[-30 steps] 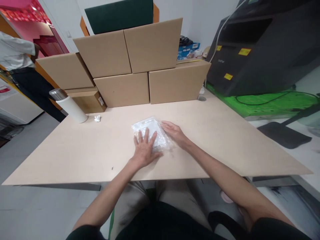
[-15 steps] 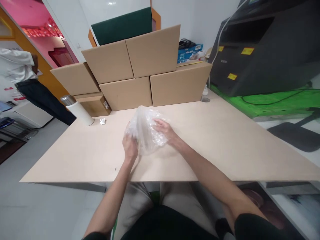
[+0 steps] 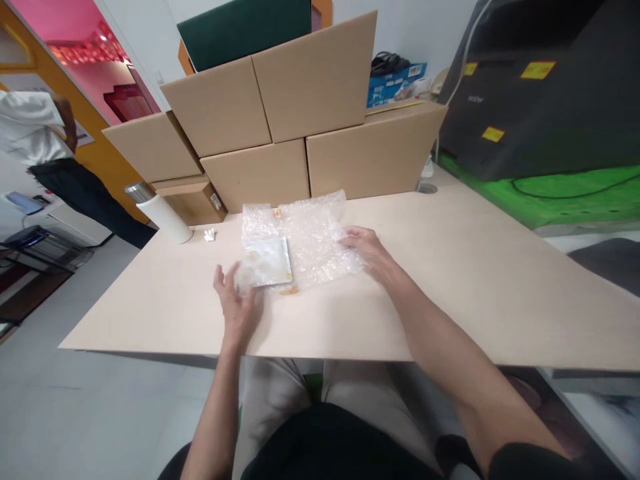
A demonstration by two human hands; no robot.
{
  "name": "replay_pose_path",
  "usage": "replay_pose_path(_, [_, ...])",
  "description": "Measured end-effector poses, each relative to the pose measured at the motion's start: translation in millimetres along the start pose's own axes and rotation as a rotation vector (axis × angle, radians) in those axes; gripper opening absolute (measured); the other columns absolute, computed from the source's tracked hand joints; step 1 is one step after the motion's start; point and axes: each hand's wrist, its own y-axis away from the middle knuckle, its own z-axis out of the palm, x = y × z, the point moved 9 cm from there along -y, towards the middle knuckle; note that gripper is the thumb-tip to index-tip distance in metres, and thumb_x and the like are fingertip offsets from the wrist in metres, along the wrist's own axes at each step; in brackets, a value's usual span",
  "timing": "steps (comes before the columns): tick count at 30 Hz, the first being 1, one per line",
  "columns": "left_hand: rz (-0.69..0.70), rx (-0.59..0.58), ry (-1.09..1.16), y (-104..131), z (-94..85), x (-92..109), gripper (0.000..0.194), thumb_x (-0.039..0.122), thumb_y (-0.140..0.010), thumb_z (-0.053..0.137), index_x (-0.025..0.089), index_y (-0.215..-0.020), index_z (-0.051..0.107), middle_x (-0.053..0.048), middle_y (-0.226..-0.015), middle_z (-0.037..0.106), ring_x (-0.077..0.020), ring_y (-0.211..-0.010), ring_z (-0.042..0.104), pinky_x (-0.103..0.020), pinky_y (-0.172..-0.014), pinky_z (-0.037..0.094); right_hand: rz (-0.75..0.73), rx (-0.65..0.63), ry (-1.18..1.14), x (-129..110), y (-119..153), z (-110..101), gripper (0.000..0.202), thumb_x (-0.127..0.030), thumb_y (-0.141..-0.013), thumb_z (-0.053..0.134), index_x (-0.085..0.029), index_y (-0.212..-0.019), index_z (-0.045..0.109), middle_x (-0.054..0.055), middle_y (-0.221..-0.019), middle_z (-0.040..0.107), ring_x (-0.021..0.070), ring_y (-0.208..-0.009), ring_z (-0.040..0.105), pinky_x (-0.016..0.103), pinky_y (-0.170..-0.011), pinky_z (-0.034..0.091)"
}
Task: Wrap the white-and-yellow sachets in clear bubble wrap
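Note:
A sheet of clear bubble wrap (image 3: 323, 233) lies spread on the table, with bits of orange at its upper and lower edges. On its left half rests a flat, pale, squarish packet (image 3: 273, 261), partly covered by the wrap at its left. My left hand (image 3: 236, 308) is at the lower left corner of the wrap, fingers apart and curved; whether a fingertip touches the wrap is blurred. At the right edge of the sheet, my right hand (image 3: 367, 248) pinches the wrap between thumb and fingers.
Stacked cardboard boxes (image 3: 255, 177) line the back of the table (image 3: 165, 313). A white bottle (image 3: 167, 219) and a crumpled white scrap (image 3: 209, 235) are at the left. A large dark machine (image 3: 540, 107) stands at the right on a green surface. Another person (image 3: 75, 180) stands at far left.
The bunched bubble wrap has been opened out flat, exposing the packet. My right hand has moved right with the wrap's edge; my left hand has moved left and down.

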Motion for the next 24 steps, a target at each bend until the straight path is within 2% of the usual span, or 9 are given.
replay_pose_path(3, [0.11,0.035,-0.083,-1.6,-13.6,5.8,0.019,0.035,-0.084,0.063,0.02,-0.096,0.064,-0.01,-0.121,0.059,-0.0258,-0.118,0.057,-0.038,-0.091,0.053,-0.001,0.018,0.022,-2.5,2.4,-4.8,0.024,-0.02,-0.053,0.068,-0.016,-0.077,0.068,-0.003,-0.059,0.059,0.0124,-0.055,0.052,0.024,-0.051,0.038])
replay_pose_path(5, [-0.005,0.197,0.041,-4.0,-38.4,-14.0,0.021,0.032,-0.085,0.06,0.021,-0.102,0.056,-0.005,-0.101,0.061,-0.0192,-0.092,0.064,-0.036,-0.08,0.055,-0.005,0.024,0.042,-4.3,3.3,-8.2,0.023,-0.02,-0.053,0.066,-0.016,-0.076,0.067,-0.004,-0.058,0.057,0.0117,-0.054,0.05,0.024,-0.05,0.036])
replay_pose_path(7, [-0.145,0.338,0.151,-2.2,-63.4,-40.6,0.046,0.024,-0.079,0.062,0.023,-0.121,0.042,-0.005,-0.108,0.057,-0.015,-0.08,0.064,-0.034,-0.074,0.055,0.002,0.024,0.075,-3.8,2.6,-11.1,0.021,-0.019,-0.053,0.065,-0.016,-0.074,0.066,-0.004,-0.057,0.055,0.0111,-0.052,0.048,0.024,-0.049,0.034])
replay_pose_path(10, [-0.148,0.515,-0.026,6.6,-101.8,-53.5,0.078,0.014,-0.069,0.064,0.023,-0.137,0.026,-0.014,-0.133,0.043,-0.0196,-0.099,0.059,-0.04,-0.083,0.053,0.029,0.026,0.16,1.0,-0.4,-14.6,0.019,-0.016,-0.053,0.063,-0.016,-0.072,0.065,-0.005,-0.055,0.051,0.0103,-0.051,0.045,0.023,-0.048,0.031])
replay_pose_path(12, [0.0,0.576,-0.29,12.6,-114.0,-36.0,0.071,0.018,-0.07,0.064,0.018,-0.135,0.036,-0.017,-0.136,0.039,-0.0269,-0.118,0.049,-0.046,-0.095,0.046,0.034,0.034,0.227,3.8,-2.3,-16.2,0.016,-0.016,-0.054,0.062,-0.016,-0.069,0.064,-0.005,-0.053,0.049,0.0097,-0.05,0.043,0.023,-0.047,0.029])
replay_pose_path(14, [0.137,0.478,-0.487,12.2,-99.8,-14.8,0.044,0.028,-0.078,0.061,0.015,-0.12,0.055,-0.015,-0.123,0.05,-0.031,-0.121,0.046,-0.051,-0.102,0.039,0.029,0.037,0.274,5.5,-3.4,-16.6,0.013,-0.016,-0.054,0.061,-0.017,-0.067,0.062,-0.005,-0.053,0.048,0.0093,-0.05,0.041,0.023,-0.047,0.028])
replay_pose_path(16, [0.157,0.247,-0.582,5.4,-66.6,-3.3,0.028,0.038,-0.087,0.052,0.017,-0.096,0.067,-0.013,-0.103,0.059,-0.0317,-0.108,0.052,-0.054,-0.102,0.036,0.023,0.037,0.291,7.0,-4.1,-16.8,0.014,-0.017,-0.054,0.061,-0.017,-0.067,0.062,-0.005,-0.053,0.048,0.0094,-0.05,0.041,0.024,-0.047,0.028])
replay_pose_path(20, [-0.021,-0.137,-0.709,-7.6,-2.6,-1.5,0.049,0.058,-0.088,0.048,0.018,-0.083,0.075,-0.017,-0.1,0.063,-0.0384,-0.104,0.053,-0.055,-0.094,0.038,0.023,0.052,0.288,12.4,-6.5,-19.9,0.019,-0.019,-0.051,0.063,-0.017,-0.07,0.064,-0.004,-0.054,0.051,0.0109,-0.051,0.043,0.025,-0.046,0.03])
replay_pose_path(24, [-0.108,-0.251,-0.736,-16.0,19.8,-8.6,0.038,0.048,-0.086,0.052,0.018,-0.077,0.073,-0.015,-0.093,0.066,-0.0344,-0.098,0.057,-0.044,-0.086,0.041,0.026,0.072,0.285,18.7,-11.4,-24.7,0.022,-0.021,-0.05,0.064,-0.018,-0.071,0.065,-0.004,-0.053,0.051,0.0121,-0.05,0.044,0.025,-0.045,0.031])
